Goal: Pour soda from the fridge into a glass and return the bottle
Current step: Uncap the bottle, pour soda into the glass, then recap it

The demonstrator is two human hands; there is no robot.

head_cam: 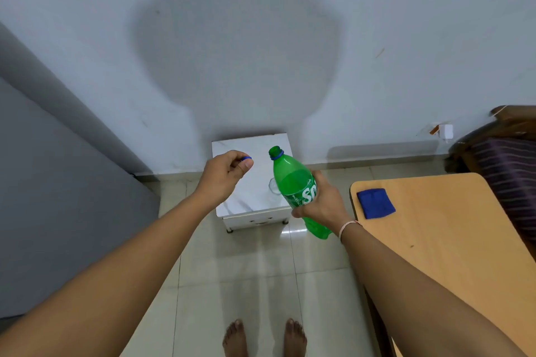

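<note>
Bottle (295,182) green, uncapped, white letters "Sp" showing, gripped by right hand (324,201), left hand (223,177) fingers pinching blue cap (246,158)

Both forearms are bare to the edge of view, with no sleeves showing. The left hand (224,174) wears nothing. Just behind the right hand (324,200), a thin thread band (348,227), pale with a reddish strand, circles the wrist. At the near edge, two bare feet (265,338) show, toes forward.

bottle (293,180) blocks glass (273,186), stool (246,197) left half bare
</note>
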